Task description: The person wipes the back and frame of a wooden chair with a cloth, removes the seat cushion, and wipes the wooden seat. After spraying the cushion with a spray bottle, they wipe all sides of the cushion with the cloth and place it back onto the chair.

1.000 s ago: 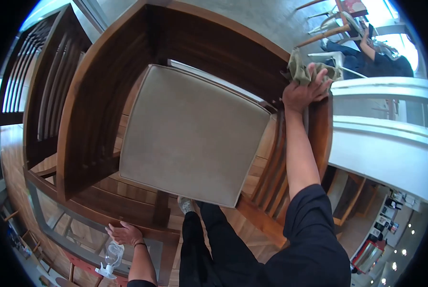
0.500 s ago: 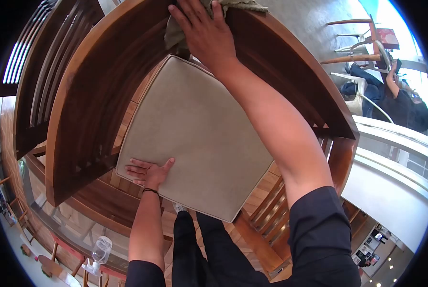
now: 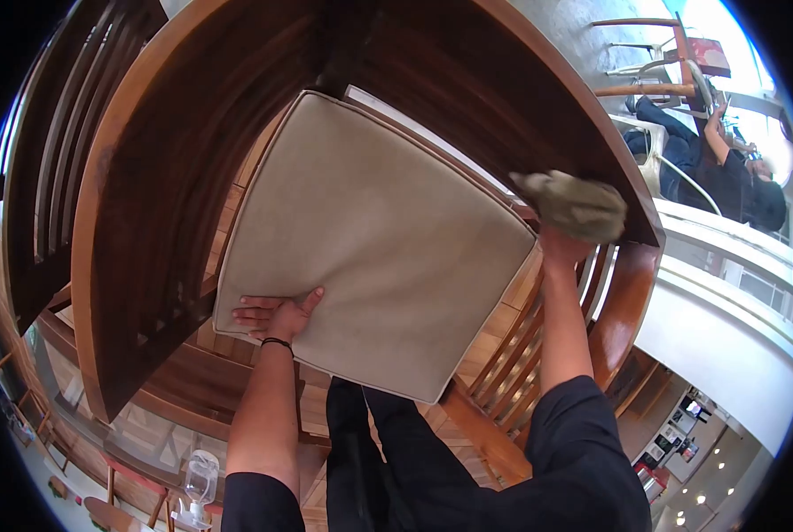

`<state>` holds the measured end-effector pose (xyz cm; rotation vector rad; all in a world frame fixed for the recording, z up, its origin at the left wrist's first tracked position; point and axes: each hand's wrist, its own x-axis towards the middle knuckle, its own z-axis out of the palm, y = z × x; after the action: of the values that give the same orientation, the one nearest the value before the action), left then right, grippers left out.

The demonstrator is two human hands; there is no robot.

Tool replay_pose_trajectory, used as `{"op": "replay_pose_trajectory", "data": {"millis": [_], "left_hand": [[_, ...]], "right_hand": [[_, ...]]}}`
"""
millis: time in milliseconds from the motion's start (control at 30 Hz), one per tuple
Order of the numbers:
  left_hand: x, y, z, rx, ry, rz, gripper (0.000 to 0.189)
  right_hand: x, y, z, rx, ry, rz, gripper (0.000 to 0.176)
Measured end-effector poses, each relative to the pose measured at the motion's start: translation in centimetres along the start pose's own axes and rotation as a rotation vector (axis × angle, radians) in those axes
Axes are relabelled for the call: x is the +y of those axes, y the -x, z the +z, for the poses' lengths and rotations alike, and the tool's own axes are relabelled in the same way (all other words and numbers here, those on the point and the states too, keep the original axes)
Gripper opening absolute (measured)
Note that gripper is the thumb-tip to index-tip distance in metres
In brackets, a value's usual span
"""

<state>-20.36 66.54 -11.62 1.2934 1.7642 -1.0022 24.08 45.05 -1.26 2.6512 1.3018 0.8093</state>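
Note:
My left hand (image 3: 281, 316) lies flat on a beige seat cushion (image 3: 379, 213), fingers spread near its left corner, and creases run through the cushion beside it. My right hand (image 3: 563, 247) is wrapped in or behind a bunched olive-green cloth (image 3: 581, 207), which covers most of its fingers. Hand and cloth are at the inner face of the dark wooden chair's right panel (image 3: 467, 97), low down near its end, slightly blurred. The chair's curved left panel (image 3: 175, 168) rises beyond my left hand.
Another slatted wooden chair (image 3: 59, 160) stands at the left. A clear pump bottle (image 3: 202, 479) is at the lower left. To the right is a white ledge (image 3: 720, 324); beyond it a person (image 3: 729, 173) is near white chairs. Wooden slats (image 3: 512, 368) border the cushion's right side.
My right hand has carried the cloth from the top of the chair's back, down and right along the right panel. My left hand keeps its place on the cushion.

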Motion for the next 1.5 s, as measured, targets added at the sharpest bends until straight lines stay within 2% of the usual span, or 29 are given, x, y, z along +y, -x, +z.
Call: {"op": "replay_pose_trajectory", "data": {"millis": [67, 133, 200, 233, 267, 333, 367, 400, 467, 533, 567, 667, 767, 833, 900, 967, 1000, 1067, 1200, 1233, 1367, 1433, 1500], "left_hand": [[0.1, 0.1, 0.0, 0.018, 0.008, -0.013, 0.17], [-0.1, -0.7, 0.5, 0.076, 0.009, -0.021, 0.173], [-0.5, -1.5, 1.5, 0.142, 0.014, -0.019, 0.174], [-0.7, -1.9, 2.0, 0.173, 0.017, -0.018, 0.175], [-1.0, -2.3, 2.4, 0.203, 0.017, -0.014, 0.175], [-1.0, -2.4, 2.2, 0.214, 0.019, -0.019, 0.176], [-0.9, -2.0, 1.9, 0.192, 0.021, -0.029, 0.175], [-0.7, -1.8, 1.7, 0.17, 0.025, -0.038, 0.175], [-0.8, -1.9, 1.7, 0.143, 0.014, -0.043, 0.175], [-0.7, -2.4, 1.8, 0.119, -0.004, -0.042, 0.175], [-1.0, -2.8, 2.1, 0.105, -0.02, -0.038, 0.175], [-0.9, -2.4, 1.2, 0.04, -0.057, -0.044, 0.174], [-0.6, -1.8, 0.9, 0.019, -0.046, -0.048, 0.174], [-0.5, -1.9, 0.8, 0.024, -0.04, -0.042, 0.174], [-0.9, -2.4, 1.2, 0.035, -0.051, -0.029, 0.173], [-1.7, -3.8, 2.0, 0.069, -0.052, -0.013, 0.173], [-1.8, -3.9, 2.3, 0.08, -0.062, -0.008, 0.173], [-1.5, -3.5, 2.2, 0.092, -0.095, -0.002, 0.172], [-0.7, -1.4, 0.7, 0.032, -0.171, 0.042, 0.161], [-0.4, -1.3, 0.7, 0.018, -0.187, 0.054, 0.158], [-0.5, -0.9, 0.0, -0.038, -0.213, 0.151, 0.142], [-0.5, -0.7, -0.4, -0.115, -0.144, 0.243, 0.141], [-0.6, -0.5, -0.5, -0.202, -0.035, 0.303, 0.145]], "right_hand": [[1.8, 2.2, 0.1, 0.028, 0.227, 0.035, 0.073], [-0.2, 0.0, 0.4, 0.273, 0.196, 0.015, 0.075], [-2.8, -3.4, 0.2, 0.402, 0.043, -0.06, 0.074], [-4.3, -4.7, 0.4, 0.406, -0.094, -0.123, 0.073], [-6.0, -5.5, 1.7, 0.259, -0.361, -0.104, 0.067], [-10.8, -9.2, 1.1, 0.141, -0.614, -0.185, 0.053], [-14.1, -12.1, -0.7, 0.173, -0.601, -0.285, 0.045], [-17.0, -13.3, 0.4, 0.117, -0.664, -0.296, 0.042], [-22.9, -15.9, 1.7, 0.069, -0.499, -0.377, 0.039], [-28.9, -19.5, 1.0, 0.083, -0.04, -0.501, 0.039], [-30.0, -20.2, 0.9, 0.085, 0.193, -0.556, 0.039], [-29.2, -20.0, 1.1, 0.359, 0.186, -0.49, 0.036], [-25.8, -17.4, -0.3, -0.029, 0.12, -0.489, 0.035], [-22.5, -14.6, 2.0, 0.174, -0.119, -0.321, 0.035], [-18.1, -11.4, 1.7, 0.129, -0.262, -0.179, 0.032], [-14.2, -8.8, -1.0, 0.131, -0.564, 0.014, 0.031], [-12.3, -6.4, 0.6, 0.217, -1.005, 0.186, 0.032], [-9.1, -2.0, 2.9, 0.298, -1.152, 0.365, 0.043], [-3.4, 4.0, 1.9, 0.205, 0.032, 0.327, 0.09], [-3.1, 4.5, 1.5, 0.187, -0.02, 0.324, 0.1], [-4.5, 3.2, 1.2, 0.31, -0.077, 0.338, 0.096], [-4.2, 2.1, 0.7, 0.407, -0.103, 0.302, 0.093], [-4.5, 1.7, 0.3, 0.346, -0.076, 0.328, 0.088]]}}
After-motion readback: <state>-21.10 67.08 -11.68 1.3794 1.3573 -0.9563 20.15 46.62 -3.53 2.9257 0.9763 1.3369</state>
